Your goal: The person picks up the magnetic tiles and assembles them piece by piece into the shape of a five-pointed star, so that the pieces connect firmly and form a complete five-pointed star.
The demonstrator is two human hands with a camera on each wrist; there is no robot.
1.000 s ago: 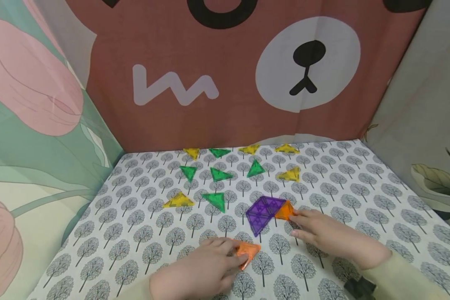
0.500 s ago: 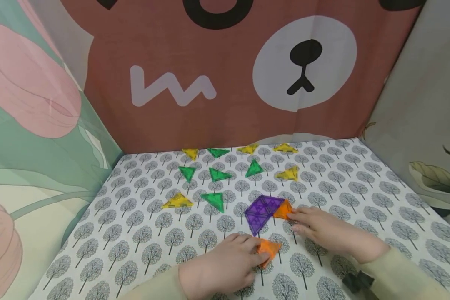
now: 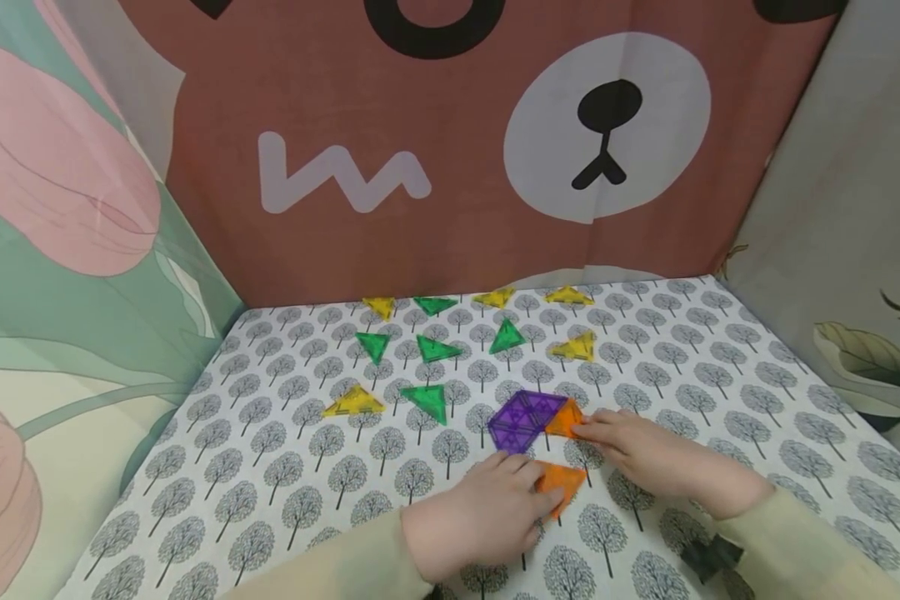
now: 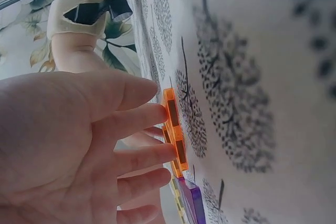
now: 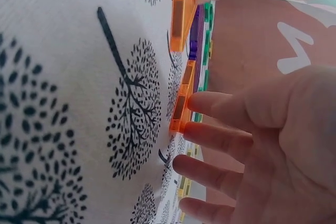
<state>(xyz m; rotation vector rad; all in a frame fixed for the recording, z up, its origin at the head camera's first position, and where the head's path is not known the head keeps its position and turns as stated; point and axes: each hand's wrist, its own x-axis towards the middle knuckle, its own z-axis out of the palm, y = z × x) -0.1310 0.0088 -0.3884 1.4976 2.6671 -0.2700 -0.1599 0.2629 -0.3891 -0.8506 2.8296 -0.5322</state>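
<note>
Under the fingertips of my left hand [image 3: 487,512] lies an orange triangular magnetic tile [image 3: 561,485], in front of the purple tiles. In the left wrist view those fingers are mostly straight, their tips against the tile [image 4: 181,150]. My right hand [image 3: 641,454] touches a second orange triangular tile [image 3: 562,419] with thumb and forefinger extended at its edge. That tile sits against the right side of several joined purple triangular tiles [image 3: 521,423], their front corner covered by my left hand. Both orange tiles show edge-on in the right wrist view, the farther one beneath my left fingertips.
Several green triangular tiles [image 3: 427,400] and yellow triangular tiles [image 3: 354,402] lie scattered flat farther back on the tree-print cloth [image 3: 390,533]. Behind them rises a brown curtain [image 3: 330,258] with a bear print. Patterned curtains stand on both sides.
My left hand has slid right and slightly away from me with its orange tile, coming nearer the purple tiles. My right hand has stayed at its orange tile.
</note>
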